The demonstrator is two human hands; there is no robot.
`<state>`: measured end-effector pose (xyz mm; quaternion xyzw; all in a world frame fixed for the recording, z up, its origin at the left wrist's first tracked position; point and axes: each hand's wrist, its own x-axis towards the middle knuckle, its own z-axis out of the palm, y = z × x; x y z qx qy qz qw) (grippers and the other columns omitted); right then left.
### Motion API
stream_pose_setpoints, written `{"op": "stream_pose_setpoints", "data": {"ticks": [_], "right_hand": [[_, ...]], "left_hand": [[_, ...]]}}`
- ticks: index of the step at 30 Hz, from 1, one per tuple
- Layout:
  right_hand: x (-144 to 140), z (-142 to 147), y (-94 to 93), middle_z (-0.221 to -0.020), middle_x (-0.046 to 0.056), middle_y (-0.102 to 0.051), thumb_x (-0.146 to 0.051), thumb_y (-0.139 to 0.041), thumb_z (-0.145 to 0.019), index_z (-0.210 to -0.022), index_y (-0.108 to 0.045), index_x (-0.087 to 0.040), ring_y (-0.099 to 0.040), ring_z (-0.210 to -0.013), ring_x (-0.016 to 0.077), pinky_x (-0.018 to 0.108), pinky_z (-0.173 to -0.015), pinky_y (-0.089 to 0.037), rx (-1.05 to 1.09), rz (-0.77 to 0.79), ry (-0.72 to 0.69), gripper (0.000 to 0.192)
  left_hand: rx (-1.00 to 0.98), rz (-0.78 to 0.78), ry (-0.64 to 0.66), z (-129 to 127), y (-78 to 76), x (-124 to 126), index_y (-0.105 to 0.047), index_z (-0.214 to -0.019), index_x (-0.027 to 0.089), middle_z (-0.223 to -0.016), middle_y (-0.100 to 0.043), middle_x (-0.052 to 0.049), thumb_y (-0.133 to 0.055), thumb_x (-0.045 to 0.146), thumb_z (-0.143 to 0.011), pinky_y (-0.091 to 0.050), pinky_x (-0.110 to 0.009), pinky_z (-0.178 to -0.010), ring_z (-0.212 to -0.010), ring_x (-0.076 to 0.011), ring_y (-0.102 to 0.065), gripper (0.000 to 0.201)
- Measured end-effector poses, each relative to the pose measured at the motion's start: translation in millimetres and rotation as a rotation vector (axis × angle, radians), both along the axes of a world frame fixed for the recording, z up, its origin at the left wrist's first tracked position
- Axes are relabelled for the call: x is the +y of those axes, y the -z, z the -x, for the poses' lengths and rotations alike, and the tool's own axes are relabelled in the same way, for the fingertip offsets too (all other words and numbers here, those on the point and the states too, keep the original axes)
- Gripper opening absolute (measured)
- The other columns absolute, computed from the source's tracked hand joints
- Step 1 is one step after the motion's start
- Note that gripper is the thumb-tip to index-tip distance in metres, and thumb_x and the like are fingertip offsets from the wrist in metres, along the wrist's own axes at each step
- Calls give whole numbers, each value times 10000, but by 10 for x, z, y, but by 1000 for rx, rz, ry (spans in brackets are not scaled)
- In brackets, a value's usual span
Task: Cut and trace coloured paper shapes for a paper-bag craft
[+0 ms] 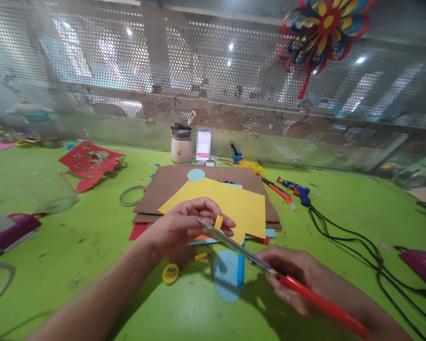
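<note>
My left hand [184, 227] pinches a small yellow paper piece [218, 221] above the green table. My right hand [298, 277] grips red-handled scissors [255, 263], whose blades reach up to the yellow piece. Beneath the hands lie a light blue paper disc [225, 277] with a blue strip, and a small yellow round object [171, 273]. Behind them a yellow sheet [234, 203] rests on brown card [170, 189] with a light blue circle [196, 174] on it.
A glue gun [298, 192] with a black cord [358, 246] lies at right, beside an orange cutter [277, 188]. A white jar [181, 144] stands at the back by the perforated metal wall. Red star-cut paper [90, 163] and a tape ring [129, 195] lie left. Magenta tools [10, 232] sit at both edges.
</note>
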<state>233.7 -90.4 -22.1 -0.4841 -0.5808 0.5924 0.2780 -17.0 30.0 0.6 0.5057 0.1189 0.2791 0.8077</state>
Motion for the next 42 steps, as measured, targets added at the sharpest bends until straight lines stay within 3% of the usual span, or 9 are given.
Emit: {"op": "stream_pose_setpoints", "data": {"ticks": [4,12,16,20,24,27,32,42], "right_hand": [[-23,8,28,-661,-65,-438,-112,-619,-742,-1042,-593,-239,-337,-483,49,174,-458,-276,112,103,-23,327],[-62,39,-61,-730,-45,-490,-55,-628,-718,-1023,-618,-249,-422,-614,82,174,-533,-329,44,92,-9,362],[-83,35,-55,-749,-30,-519,-82,-631,-718,-1050,-616,-250,-469,-652,106,197,-576,-392,-12,55,-14,373],[-102,-14,-62,-760,-9,-537,-139,-645,-737,-1041,-630,-244,-531,-701,135,232,-647,-456,-56,-120,15,322],[-63,-43,5,-790,16,-593,-151,-616,-763,-1101,-597,-259,-581,-709,156,245,-649,-501,-48,-317,221,356],[-12,-29,58,-910,58,-640,-137,-615,-747,-1177,-561,-242,-626,-763,175,240,-652,-529,-168,-411,330,446],[39,3,9,-1120,84,-655,-176,-610,-778,-1178,-557,-245,-655,-947,205,247,-796,-542,-396,-633,216,409],[36,15,-85,-1092,37,-691,-196,-637,-794,-1183,-525,-279,-682,-925,167,180,-760,-551,-483,-758,146,413]], "left_hand": [[-3,46,-21,-21,19,-27,-627,-879,151,-905,-721,-118,-587,158,-840,-455,-416,-872,-879,-237,-669,56],[-46,29,-63,-79,31,-56,-630,-806,147,-703,-668,-38,-729,146,-716,-481,-274,-660,-662,-150,-627,134],[65,75,-181,-103,9,-47,-636,-855,154,-658,-652,-8,-757,148,-694,-428,-183,-543,-574,-99,-603,201],[157,54,-325,-108,24,-7,-650,-910,154,-727,-675,-10,-767,163,-691,-447,-185,-588,-623,-94,-622,248],[203,-60,-452,-122,25,-15,-644,-929,149,-736,-693,-18,-774,189,-685,-452,-193,-616,-667,-104,-634,280],[242,-114,-531,-149,-21,-72,-622,-916,146,-694,-693,-12,-776,203,-674,-449,-192,-586,-643,-108,-632,292],[253,-159,-658,-197,-118,-186,-550,-925,164,-675,-698,-5,-758,168,-670,-495,-230,-641,-659,-130,-647,329],[218,-259,-810,-232,-221,-384,-564,-999,183,-722,-688,9,-702,95,-708,-502,-193,-650,-694,-109,-618,334]]}}
